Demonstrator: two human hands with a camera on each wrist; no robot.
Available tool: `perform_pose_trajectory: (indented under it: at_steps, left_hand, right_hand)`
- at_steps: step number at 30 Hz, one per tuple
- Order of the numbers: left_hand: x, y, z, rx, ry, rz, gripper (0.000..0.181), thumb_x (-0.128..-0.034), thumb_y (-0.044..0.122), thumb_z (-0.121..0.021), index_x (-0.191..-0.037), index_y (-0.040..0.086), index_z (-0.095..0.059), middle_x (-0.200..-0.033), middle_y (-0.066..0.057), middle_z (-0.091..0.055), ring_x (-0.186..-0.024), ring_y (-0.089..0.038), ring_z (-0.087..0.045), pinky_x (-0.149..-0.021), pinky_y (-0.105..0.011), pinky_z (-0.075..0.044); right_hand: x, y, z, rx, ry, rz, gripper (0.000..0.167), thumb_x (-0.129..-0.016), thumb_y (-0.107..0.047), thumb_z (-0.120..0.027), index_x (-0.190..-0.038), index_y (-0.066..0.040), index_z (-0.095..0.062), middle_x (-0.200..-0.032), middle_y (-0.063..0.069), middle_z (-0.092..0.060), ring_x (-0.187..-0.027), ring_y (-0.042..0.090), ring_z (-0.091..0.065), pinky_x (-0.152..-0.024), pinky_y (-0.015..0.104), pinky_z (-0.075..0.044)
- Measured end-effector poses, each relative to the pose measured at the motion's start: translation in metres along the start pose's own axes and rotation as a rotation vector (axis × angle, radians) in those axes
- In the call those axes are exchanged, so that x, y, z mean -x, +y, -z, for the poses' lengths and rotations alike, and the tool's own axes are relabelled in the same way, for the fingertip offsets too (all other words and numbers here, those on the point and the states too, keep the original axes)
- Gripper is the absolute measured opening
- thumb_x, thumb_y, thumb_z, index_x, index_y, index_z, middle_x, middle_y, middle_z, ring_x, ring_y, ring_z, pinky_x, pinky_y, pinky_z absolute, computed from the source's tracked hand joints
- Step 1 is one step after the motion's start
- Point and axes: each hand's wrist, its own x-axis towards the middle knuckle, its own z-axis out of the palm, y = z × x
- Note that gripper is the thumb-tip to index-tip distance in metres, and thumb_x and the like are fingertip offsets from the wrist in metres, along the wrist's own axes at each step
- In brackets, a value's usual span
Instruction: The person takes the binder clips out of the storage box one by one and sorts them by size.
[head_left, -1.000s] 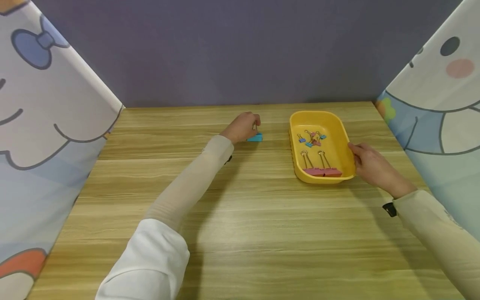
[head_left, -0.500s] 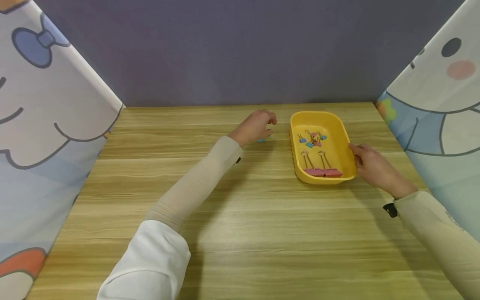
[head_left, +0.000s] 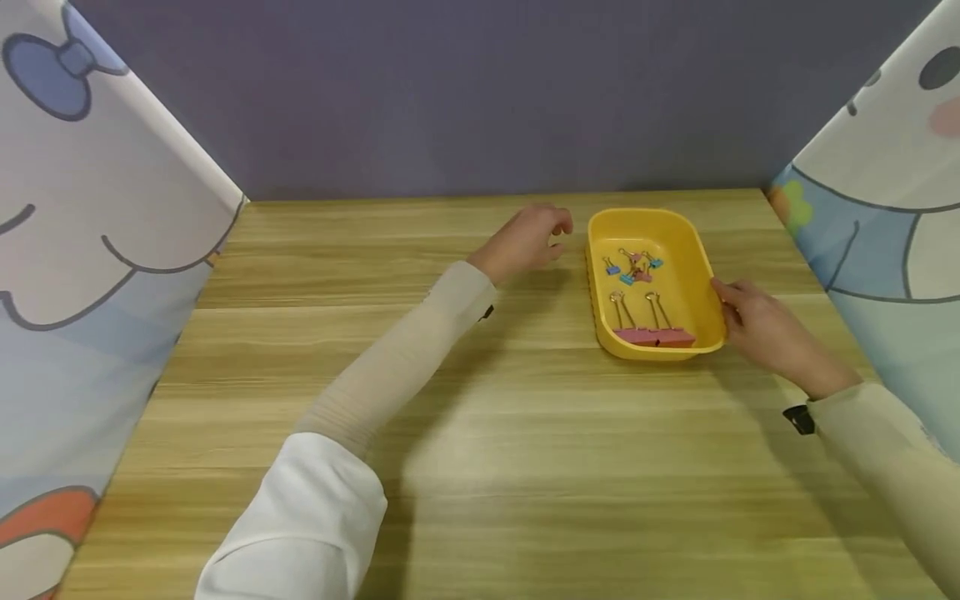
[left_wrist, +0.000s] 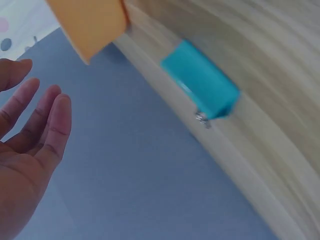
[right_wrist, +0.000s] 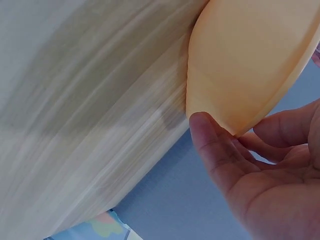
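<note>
Steadying is probably why the yellow tray [head_left: 678, 287] is pinched by the right hand [head_left: 767, 329]; the left hand [head_left: 521, 240] is held empty, fingers parted, near a blue clip [left_wrist: 202, 80].

Near the far right corner of the bench [head_left: 525, 467] stands a tray [head_left: 663, 353] with clips [head_left: 637, 336] inside, another clip [left_wrist: 204, 80] to its left.

place: a booth-like work spot; home or office, i cannot tell. evidence: wood-grain table [head_left: 510, 467], plain grey panel [head_left: 480, 92] at its far edge, cartoon sheets [head_left: 112, 200] flanking both sides.
</note>
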Motion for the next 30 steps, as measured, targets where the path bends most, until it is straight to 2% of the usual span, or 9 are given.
perform_pose_trajectory:
  at_steps: [5,9,13,18,23,30]
  left_hand:
    - [-0.002,0.009,0.001,-0.003,-0.045,-0.030,0.026,-0.0928,0.021,-0.060,-0.117,0.010,-0.059,-0.111,-0.003,-0.059,-0.102,-0.015,-0.053,-0.087,-0.024,-0.041]
    - [-0.002,0.012,0.002,0.019,-0.052,-0.011,0.027,-0.0924,0.020,-0.061,-0.118,0.011,-0.058,-0.113,-0.002,-0.059,-0.103,-0.015,-0.053,-0.087,-0.024,-0.041]
    - [-0.004,0.013,0.002,0.033,-0.061,-0.025,0.027,-0.0918,0.019,-0.062,-0.117,0.011,-0.059,-0.112,-0.003,-0.060,-0.102,-0.016,-0.053,-0.086,-0.024,-0.041]
    - [-0.006,0.016,-0.003,0.076,-0.085,-0.056,0.026,-0.0911,0.016,-0.062,-0.116,0.008,-0.061,-0.109,-0.004,-0.060,-0.099,-0.015,-0.053,-0.085,-0.025,-0.041]
    - [-0.006,0.025,-0.007,0.130,-0.115,-0.111,0.023,-0.0916,0.016,-0.062,-0.114,0.010,-0.061,-0.108,-0.006,-0.060,-0.094,-0.013,-0.052,-0.081,-0.023,-0.041]
    - [-0.010,0.038,-0.016,0.107,-0.176,-0.179,0.021,-0.0924,0.025,-0.063,-0.110,0.013,-0.060,-0.104,-0.001,-0.060,-0.090,-0.009,-0.052,-0.078,-0.020,-0.041]
  right_hand:
    - [0.004,-0.001,-0.004,0.001,-0.047,-0.024,0.042,-0.088,0.010,-0.051,-0.127,0.023,-0.041,-0.099,0.028,-0.051,-0.074,0.031,-0.051,-0.063,0.046,-0.044]
    - [0.004,-0.001,-0.006,-0.007,-0.032,-0.004,0.042,-0.088,0.012,-0.051,-0.126,0.024,-0.041,-0.099,0.028,-0.052,-0.073,0.030,-0.051,-0.061,0.044,-0.044]
    - [0.004,0.001,-0.006,-0.009,-0.020,0.004,0.042,-0.087,0.013,-0.051,-0.126,0.024,-0.041,-0.100,0.029,-0.052,-0.075,0.031,-0.052,-0.062,0.045,-0.044]
    - [0.006,0.002,-0.006,0.004,-0.025,-0.002,0.042,-0.086,0.013,-0.052,-0.125,0.024,-0.042,-0.096,0.027,-0.053,-0.070,0.026,-0.048,-0.058,0.040,-0.042]
    - [0.008,0.004,-0.006,-0.005,-0.022,-0.008,0.041,-0.087,0.012,-0.053,-0.125,0.024,-0.042,-0.097,0.028,-0.053,-0.070,0.026,-0.049,-0.058,0.040,-0.043]
    - [0.009,0.003,-0.005,-0.019,-0.050,-0.034,0.042,-0.088,0.010,-0.050,-0.127,0.024,-0.040,-0.101,0.027,-0.052,-0.073,0.027,-0.050,-0.060,0.041,-0.043]
